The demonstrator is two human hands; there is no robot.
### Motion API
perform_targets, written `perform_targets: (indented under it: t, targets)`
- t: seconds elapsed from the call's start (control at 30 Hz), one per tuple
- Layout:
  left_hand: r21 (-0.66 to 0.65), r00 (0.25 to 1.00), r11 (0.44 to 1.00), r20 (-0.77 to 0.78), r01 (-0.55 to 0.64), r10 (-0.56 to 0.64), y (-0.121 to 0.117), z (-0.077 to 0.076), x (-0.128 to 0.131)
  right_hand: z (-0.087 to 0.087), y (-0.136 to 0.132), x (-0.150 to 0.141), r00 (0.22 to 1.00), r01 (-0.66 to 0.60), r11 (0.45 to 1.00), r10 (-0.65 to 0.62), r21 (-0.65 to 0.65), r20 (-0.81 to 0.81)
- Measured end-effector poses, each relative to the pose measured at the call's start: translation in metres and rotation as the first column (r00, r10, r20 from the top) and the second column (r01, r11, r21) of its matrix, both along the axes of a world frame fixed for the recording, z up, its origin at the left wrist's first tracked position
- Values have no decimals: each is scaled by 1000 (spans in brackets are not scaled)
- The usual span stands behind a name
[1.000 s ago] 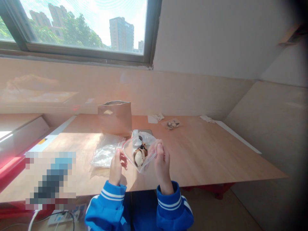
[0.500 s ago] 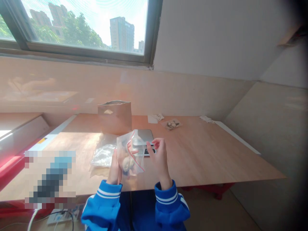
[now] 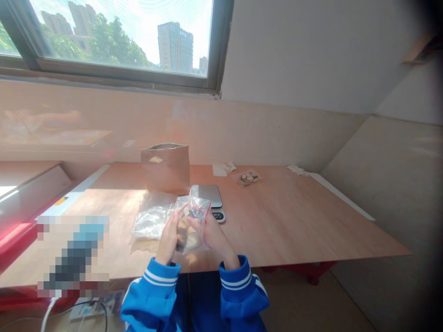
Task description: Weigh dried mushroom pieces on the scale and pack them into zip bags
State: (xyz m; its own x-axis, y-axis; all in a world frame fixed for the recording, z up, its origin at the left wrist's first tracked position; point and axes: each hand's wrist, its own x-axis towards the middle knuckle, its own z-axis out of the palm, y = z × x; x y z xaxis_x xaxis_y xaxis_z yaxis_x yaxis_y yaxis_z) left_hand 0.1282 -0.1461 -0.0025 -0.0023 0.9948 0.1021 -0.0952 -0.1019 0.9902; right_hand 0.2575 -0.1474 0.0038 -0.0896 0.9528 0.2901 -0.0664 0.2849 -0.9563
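My left hand (image 3: 168, 238) is closed on the left side of a clear zip bag (image 3: 199, 210) with a red seal strip. Tan and dark roundish lumps (image 3: 190, 240) sit in the bag's lower part; their kind is not clear. From the right, my right hand (image 3: 216, 237) reaches past the red strip, and its fingers show blurred through the plastic beside the lumps. Whether those fingers grip something is hidden. Just behind the bag stands a kitchen scale (image 3: 206, 195) with a steel plate and a dark display, partly covered by the bag.
Flat clear plastic bags (image 3: 149, 223) lie left of my hands. A brown paper bag (image 3: 165, 168) stands open behind them. Farther right lies another clear bag of lumps (image 3: 246, 178), near crumpled white paper (image 3: 228, 167). A blurred-out object (image 3: 72, 256) is at the table's (image 3: 294, 221) left front.
My right hand has moved left and down, from beside the zip bag to its mouth, fingers now behind or inside the plastic. The bag has turned, its red strip shifting right.
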Motion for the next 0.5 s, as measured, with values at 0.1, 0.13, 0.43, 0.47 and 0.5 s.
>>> perform_targets:
  t: [0.1, 0.13, 0.43, 0.47, 0.5]
  targets:
    - [-16, 999, 1000, 35, -6, 6, 1, 0, 1, 3, -1, -1, 997, -54, 998, 52, 26, 58]
    - [-20, 999, 1000, 51, -6, 7, 1, 0, 1, 4, -2, -2, 995, -70, 997, 68, 21, 70]
    - [10, 989, 990, 47, -144, 143, 4, -4, -1, 0, -8, -8, 992, -62, 998, 61, 9, 112]
    - [11, 987, 989, 60, -147, 146, 4, -4, -1, 1, -8, -9, 992, -55, 998, 53, 17, 112]
    - [8, 986, 989, 75, -151, 150, 5, -5, -2, 2, -9, -9, 993, -58, 998, 55, 25, 109]
